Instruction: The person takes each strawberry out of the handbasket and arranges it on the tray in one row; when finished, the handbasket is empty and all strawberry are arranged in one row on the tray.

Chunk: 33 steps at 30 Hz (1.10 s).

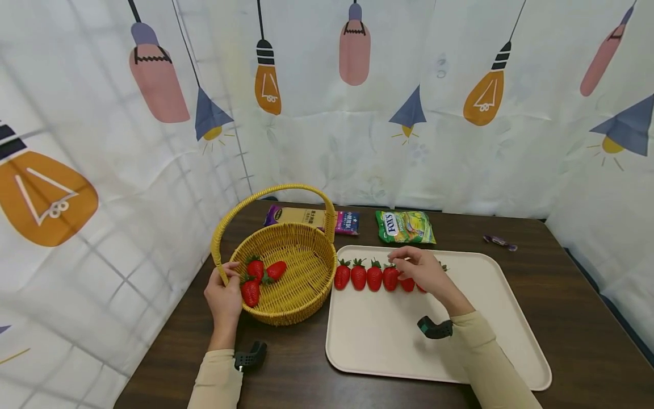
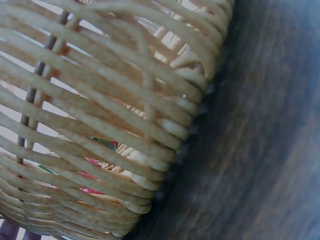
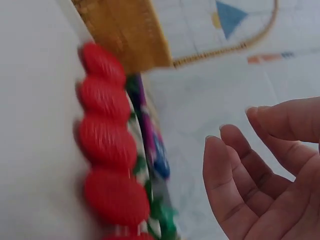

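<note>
A yellow woven basket with a tall arched handle stands on the table, three strawberries lying at its left inside. My left hand grips that basket where the handle meets the left rim; only fingertips show in the left wrist view, beyond the weave. Several more strawberries form a row along the back of a pale tray, leaves pointing away. Over the row's right part hovers my right hand, hiding some berries. In the right wrist view its fingers bend loosely, apart from the thumb, with nothing between them.
Behind the basket lie a purple and gold snack packet and a pink-purple packet. A green candy bag lies behind the tray. One small purple wrapped candy is at the back right. A patterned curtain encloses the table.
</note>
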### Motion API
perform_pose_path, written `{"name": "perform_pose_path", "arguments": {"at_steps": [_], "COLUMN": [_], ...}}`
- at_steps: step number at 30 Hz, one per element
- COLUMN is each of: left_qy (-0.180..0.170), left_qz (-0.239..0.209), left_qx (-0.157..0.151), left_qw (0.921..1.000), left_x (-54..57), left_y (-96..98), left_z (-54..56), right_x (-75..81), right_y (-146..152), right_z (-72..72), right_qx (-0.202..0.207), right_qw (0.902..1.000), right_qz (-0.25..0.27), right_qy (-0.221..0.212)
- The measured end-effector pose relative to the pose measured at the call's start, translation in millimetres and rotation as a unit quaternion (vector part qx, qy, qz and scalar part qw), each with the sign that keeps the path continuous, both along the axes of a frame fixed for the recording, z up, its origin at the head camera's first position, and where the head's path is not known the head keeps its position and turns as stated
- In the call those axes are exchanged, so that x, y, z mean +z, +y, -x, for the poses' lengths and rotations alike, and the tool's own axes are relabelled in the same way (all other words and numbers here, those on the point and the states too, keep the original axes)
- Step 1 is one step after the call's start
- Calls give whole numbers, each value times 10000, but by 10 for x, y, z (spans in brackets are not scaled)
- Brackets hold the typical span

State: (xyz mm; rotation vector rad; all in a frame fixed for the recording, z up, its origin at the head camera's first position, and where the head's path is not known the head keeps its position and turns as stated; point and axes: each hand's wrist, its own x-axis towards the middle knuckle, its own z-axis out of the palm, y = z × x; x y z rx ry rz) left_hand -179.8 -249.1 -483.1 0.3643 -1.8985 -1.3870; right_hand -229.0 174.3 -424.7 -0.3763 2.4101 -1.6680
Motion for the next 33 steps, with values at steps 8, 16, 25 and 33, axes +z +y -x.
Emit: {"name": "perform_pose_path", "arguments": {"at_steps": [8, 16, 25, 33], "left_qy": [2, -48, -61, -72], "left_qz": [76, -44, -92, -167], "left_qx": [19, -38, -69, -47], "left_qw": [10000, 10000, 9999, 9998], "left_x": [5, 20, 323, 123], "left_y": [5, 6, 164, 55], "left_z": [-8, -22, -178, -73], "right_x": [57, 56, -69, -93], "right_y": [-792, -1490, -1971, -2242], "right_z": [19, -102, -16, 1], "right_qx": [598, 1006, 1004, 1469], "right_qw": [9977, 9933, 9927, 9875], "right_qz": [136, 317, 570, 545], "right_qy": [293, 469, 337, 149]}}
